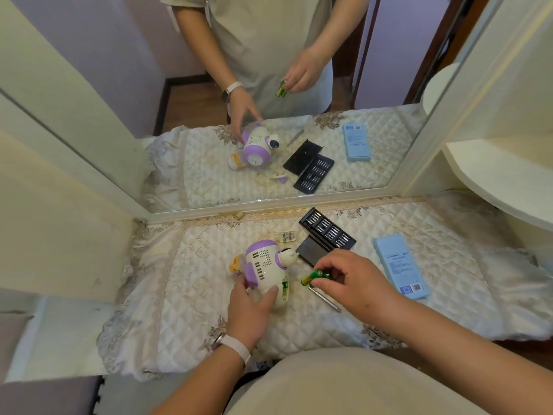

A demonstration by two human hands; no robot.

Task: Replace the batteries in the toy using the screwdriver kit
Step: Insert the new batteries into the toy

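A white and purple toy robot (264, 265) lies on its side on the quilted table cover (389, 310). My left hand (250, 308) grips its lower body, where a green battery shows in the open compartment (284, 288). To the right of the toy, my right hand (348, 278) pinches green batteries (314, 277) just above the cover. A thin silver screwdriver (326, 299) lies under that hand. The small battery cover plate (288, 236) rests behind the toy. The black bit tray (327, 229) of the screwdriver kit sits open beside its dark lid (312, 251).
A light blue box (401, 266) lies to the right of my right hand. A large mirror (269, 100) stands along the back edge and repeats the scene. A cream cabinet wall (59, 220) is on the left, and rounded shelves (508, 175) jut out on the right.
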